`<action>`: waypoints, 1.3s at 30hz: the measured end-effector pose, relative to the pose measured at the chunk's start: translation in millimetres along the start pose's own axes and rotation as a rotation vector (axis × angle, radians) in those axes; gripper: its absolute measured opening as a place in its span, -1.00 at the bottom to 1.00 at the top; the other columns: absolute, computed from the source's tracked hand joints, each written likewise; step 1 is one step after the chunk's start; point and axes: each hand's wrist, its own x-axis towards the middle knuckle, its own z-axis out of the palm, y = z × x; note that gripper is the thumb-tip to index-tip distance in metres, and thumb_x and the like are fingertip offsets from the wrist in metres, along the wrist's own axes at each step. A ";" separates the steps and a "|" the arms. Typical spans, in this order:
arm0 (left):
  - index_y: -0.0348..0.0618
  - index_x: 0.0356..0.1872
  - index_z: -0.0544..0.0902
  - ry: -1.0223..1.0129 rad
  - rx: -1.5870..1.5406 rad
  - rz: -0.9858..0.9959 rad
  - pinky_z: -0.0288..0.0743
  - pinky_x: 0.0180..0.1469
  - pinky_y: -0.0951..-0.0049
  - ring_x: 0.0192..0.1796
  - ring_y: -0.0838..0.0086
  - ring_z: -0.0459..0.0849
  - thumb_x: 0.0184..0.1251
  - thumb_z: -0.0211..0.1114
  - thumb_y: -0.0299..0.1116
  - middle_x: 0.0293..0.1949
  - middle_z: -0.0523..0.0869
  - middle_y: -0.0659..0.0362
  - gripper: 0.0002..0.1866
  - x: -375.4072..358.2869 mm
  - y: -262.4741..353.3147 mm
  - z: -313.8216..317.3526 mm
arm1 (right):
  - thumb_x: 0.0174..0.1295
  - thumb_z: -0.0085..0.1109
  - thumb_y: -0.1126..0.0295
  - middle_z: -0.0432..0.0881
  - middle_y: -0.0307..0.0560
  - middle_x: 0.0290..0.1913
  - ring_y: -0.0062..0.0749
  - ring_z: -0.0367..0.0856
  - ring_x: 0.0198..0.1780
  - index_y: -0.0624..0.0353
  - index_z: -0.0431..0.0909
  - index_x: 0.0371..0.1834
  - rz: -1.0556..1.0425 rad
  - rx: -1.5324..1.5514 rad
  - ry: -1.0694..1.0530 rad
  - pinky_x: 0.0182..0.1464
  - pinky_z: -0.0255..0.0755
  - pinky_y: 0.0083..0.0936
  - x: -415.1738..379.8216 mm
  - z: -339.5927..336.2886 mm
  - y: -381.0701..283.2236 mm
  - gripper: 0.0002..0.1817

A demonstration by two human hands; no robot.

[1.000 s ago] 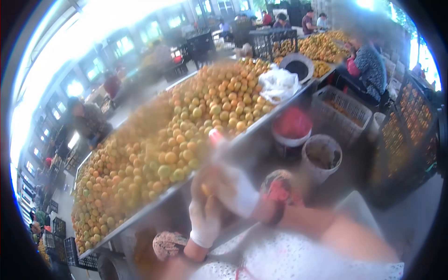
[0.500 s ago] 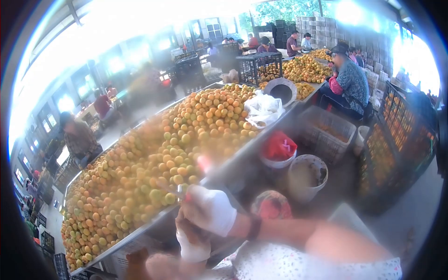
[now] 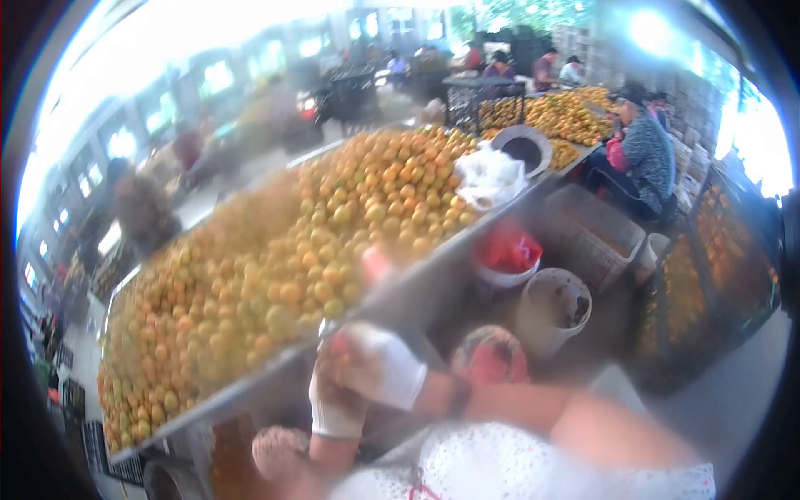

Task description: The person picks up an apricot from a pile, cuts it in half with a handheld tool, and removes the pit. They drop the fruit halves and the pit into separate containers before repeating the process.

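Observation:
My right hand (image 3: 372, 360), in a stained white glove, is closed with the fingers bent. A small shiny metal piece (image 3: 325, 327) shows at its fingertips; blur hides its kind. Just below and touching it, my left hand (image 3: 335, 404), also gloved in white, is curled closed. What lies between the two hands is hidden. Both are at the near edge of a long metal-rimmed table (image 3: 250, 381) heaped with orange-yellow round fruit (image 3: 287, 292). A blurred pinkish-red object (image 3: 377, 262) shows by the table's edge, beyond my hands.
White plastic bags (image 3: 490, 175) and a round tub (image 3: 523, 150) lie at the far end of the table. To the right stand a bucket with a red bag (image 3: 508, 252), a white bucket (image 3: 554, 304), a crate (image 3: 593, 233) and stacked fruit crates (image 3: 708, 267). A person (image 3: 642, 154) sits beyond.
The view has shifted slightly, so the table's far end and the buckets appear further right. My hands remain together at the table edge, and the left one appears more upright.

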 end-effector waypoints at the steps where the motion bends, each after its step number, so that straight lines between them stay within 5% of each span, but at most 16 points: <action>1: -0.03 0.10 0.59 0.027 -0.036 -0.086 0.60 0.13 0.23 0.03 0.37 0.69 0.48 0.11 -0.02 -0.02 0.70 0.24 -0.62 -2.2 2.2 -22.2 | 0.22 0.31 0.45 0.58 0.05 -0.31 -0.15 0.65 -0.27 0.19 0.51 -0.20 0.134 0.230 -0.021 -0.22 0.52 -0.35 -2.9 2.7 -0.3 -0.83; 2: 0.01 0.07 0.60 0.306 -0.022 -0.075 0.65 -0.01 0.24 -0.10 0.40 0.72 0.45 0.14 0.03 -0.13 0.71 0.27 -0.61 -14.4 8.0 23.4 | 0.27 0.23 0.56 0.56 -0.15 -0.33 -0.51 0.59 -0.28 0.22 0.53 -0.22 0.076 0.360 0.043 -0.25 0.49 -0.49 0.5 -1.3 -16.0 -0.91; 4: 0.02 0.00 0.60 0.192 0.001 -0.069 0.56 -0.35 0.42 -0.32 0.46 0.66 0.43 0.16 0.09 -0.27 0.69 0.26 -0.60 -31.1 20.5 44.8 | 0.37 0.11 0.57 0.58 -0.29 -0.33 -0.68 0.54 -0.27 0.27 0.55 -0.22 0.304 0.818 -0.003 -0.23 0.48 -0.64 -1.5 -12.9 -11.2 -0.97; 7: -0.06 -0.06 0.57 0.180 -0.016 -0.008 0.25 -0.54 0.50 -0.48 0.43 0.46 0.46 0.04 0.18 -0.30 0.61 0.12 -0.51 -39.4 28.7 48.8 | 0.41 0.15 0.51 0.66 -0.23 -0.30 -0.60 0.58 -0.31 0.29 0.58 -0.18 -0.042 -0.168 -0.138 -0.31 0.48 -0.59 4.6 -40.6 -24.2 -0.93; 12: -0.11 0.01 0.55 0.058 0.156 -0.028 0.19 -0.56 0.51 -0.50 0.45 0.45 0.48 0.00 0.18 -0.30 0.60 0.08 -0.48 -43.5 30.4 36.0 | 0.49 0.06 0.37 0.63 -0.21 -0.38 -0.65 0.52 -0.42 0.29 0.61 -0.18 0.164 0.317 0.020 -0.40 0.37 -0.70 -0.5 -49.6 -34.8 -0.79; 19: -0.15 -0.01 0.53 0.110 0.338 0.028 0.21 -0.56 0.50 -0.54 0.46 0.44 0.50 -0.04 0.25 -0.38 0.62 0.10 -0.41 -50.3 26.9 51.8 | 0.44 0.13 0.39 0.70 -0.13 -0.27 -0.65 0.57 -0.30 0.26 0.60 -0.18 0.320 0.368 0.023 -0.31 0.42 -0.70 -2.6 -35.7 -52.3 -0.85; 20: -0.15 -0.01 0.53 0.112 0.339 0.029 0.21 -0.56 0.50 -0.54 0.46 0.44 0.50 -0.04 0.25 -0.38 0.62 0.10 -0.41 -48.6 27.4 49.4 | 0.34 0.33 0.37 0.64 -0.29 -0.41 -0.77 0.55 -0.48 0.19 0.61 -0.18 0.333 0.408 0.009 -0.51 0.37 -0.78 -2.1 -35.8 -45.9 -0.86; 24: -0.15 -0.01 0.52 0.130 0.268 0.061 0.29 -0.50 0.48 -0.48 0.46 0.50 0.51 -0.01 0.23 -0.33 0.64 0.10 -0.43 -37.9 27.6 37.6 | 0.38 0.29 0.36 0.64 -0.29 -0.41 -0.75 0.56 -0.48 0.22 0.58 -0.20 0.397 0.543 -0.068 -0.50 0.40 -0.73 -0.6 -35.3 -33.7 -0.85; 27: -0.16 0.01 0.52 0.154 0.165 0.124 0.47 -0.33 0.42 -0.33 0.41 0.61 0.53 0.02 0.17 -0.26 0.66 0.08 -0.47 -28.2 26.2 20.2 | 0.33 0.32 0.29 0.68 -0.14 -0.43 -0.48 0.66 -0.52 0.22 0.56 -0.13 0.053 0.198 -0.107 -0.51 0.48 -0.53 -5.5 -30.7 -15.4 -0.76; 29: -0.18 -0.01 0.53 0.186 0.064 0.146 0.57 -0.15 0.37 -0.22 0.36 0.66 0.54 0.04 0.14 -0.20 0.68 0.08 -0.49 -21.9 23.2 16.8 | 0.26 0.36 0.20 0.67 0.06 -0.44 -0.10 0.71 -0.48 0.19 0.53 -0.02 -0.190 -0.403 -0.252 -0.46 0.54 -0.32 -18.1 -21.9 -17.9 -0.62; 30: -0.19 -0.04 0.55 0.207 0.118 0.229 0.60 -0.03 0.36 -0.13 0.33 0.69 0.54 0.07 0.09 -0.16 0.70 0.08 -0.52 -20.0 17.9 18.9 | 0.19 0.38 0.13 0.64 0.15 -0.44 0.11 0.68 -0.40 0.12 0.48 0.08 -0.113 -0.444 -0.311 -0.42 0.55 -0.18 -24.5 -13.9 -15.6 -0.52; 33: -0.19 0.00 0.56 0.271 0.262 0.219 0.60 0.00 0.33 -0.10 0.35 0.70 0.56 0.09 0.02 -0.13 0.70 0.09 -0.57 -27.6 6.1 39.4 | 0.24 0.31 0.17 0.65 0.16 -0.41 0.15 0.69 -0.37 0.09 0.46 0.13 0.024 -0.337 -0.270 -0.39 0.56 -0.14 -28.6 -9.0 -3.2 -0.55; 35: -0.23 0.02 0.56 -0.090 0.108 0.134 0.60 0.02 0.34 -0.09 0.36 0.69 0.57 0.08 0.01 -0.11 0.69 0.10 -0.56 -34.6 16.0 52.8 | 0.25 0.30 0.22 0.64 0.22 -0.37 0.19 0.68 -0.31 0.12 0.48 0.10 -0.008 -0.297 -0.288 -0.36 0.55 -0.15 -26.3 -22.5 -11.8 -0.60; 36: -0.27 0.05 0.55 -0.031 0.118 0.179 0.59 0.07 0.34 -0.05 0.35 0.69 0.57 0.08 -0.05 -0.06 0.69 0.07 -0.58 -36.2 17.8 58.9 | 0.31 0.27 0.29 0.68 0.07 -0.40 -0.08 0.73 -0.38 0.15 0.53 0.03 -0.024 -0.210 -0.304 -0.38 0.54 -0.31 -25.4 -29.2 -16.3 -0.70; 38: -0.30 0.07 0.54 0.021 0.213 0.209 0.59 0.10 0.33 -0.02 0.35 0.68 0.55 0.08 -0.08 -0.03 0.68 0.05 -0.58 -38.1 19.7 38.4 | 0.38 0.23 0.33 0.67 -0.21 -0.40 -0.54 0.66 -0.43 0.18 0.58 -0.03 0.326 0.318 -0.314 -0.40 0.50 -0.52 -27.3 -29.6 -24.6 -0.79; 39: -0.32 0.10 0.53 0.070 0.273 0.224 0.58 0.14 0.33 0.00 0.34 0.68 0.54 0.09 -0.11 0.00 0.67 0.04 -0.57 -41.5 25.5 24.3 | 0.43 0.20 0.34 0.61 -0.37 -0.40 -0.79 0.53 -0.39 0.21 0.61 -0.02 0.405 0.280 -0.315 -0.39 0.47 -0.67 -22.8 -32.2 -38.5 -0.81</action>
